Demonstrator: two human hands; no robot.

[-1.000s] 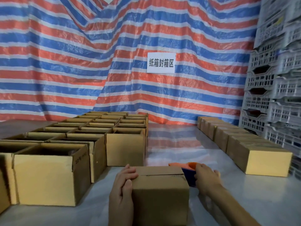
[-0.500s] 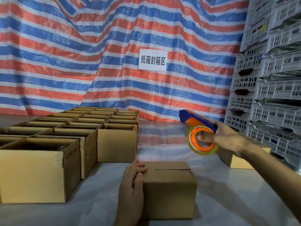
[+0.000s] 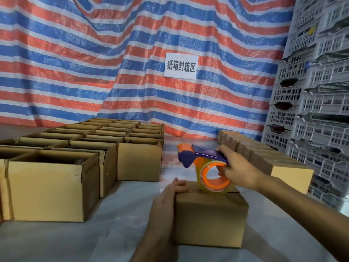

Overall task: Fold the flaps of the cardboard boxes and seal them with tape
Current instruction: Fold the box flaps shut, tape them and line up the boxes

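Cardboard of this kind is stiff at the edges, but the flaps probably give way under pressure. I judge the closed box (image 3: 209,218) at 6 o'clock on the table (image 3: 94,233) to be light, so it may slide when tape is drawn across it. It is best held at the side, near the top edge. The left hand (image 3: 166,201) lies flat there, at the box's 9 o'clock, with the fingers resting over the top edge. The right hand (image 3: 238,169) grips the tape dispenser (image 3: 204,159) by the handle. Its roll sits at the top seam, touching or just above, I cannot tell.

There is one box in work and one dispenser. At 9 o'clock stand more than a dozen open boxes (image 3: 45,188). At 3 o'clock runs one row of closed boxes (image 3: 290,173), too blurred to count.
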